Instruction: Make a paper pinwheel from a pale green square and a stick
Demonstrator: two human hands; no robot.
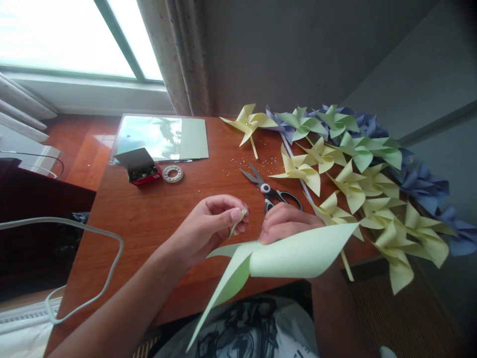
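Note:
A pale green paper pinwheel (294, 253) is gripped by my right hand (285, 222), whose fingers close on its middle from behind; part of that hand is hidden by a curved blade. Between the thumb and fingers of my left hand (219, 219) is a small, thin green paper strip (237, 223), held just left of the pinwheel. Beyond my right hand lie scissors (266, 188) with black and white handles, blades apart. Several finished yellow pinwheels (300, 169) rest close by on the right.
On the wooden table (149, 219) stand an open red box (143, 171) of small metal pieces and a roll of tape (172, 173). A clear sleeve of green paper (194, 139) lies at the back. Purple pinwheels (425, 184) fill the far right; a white cable (115, 263) crosses the left edge.

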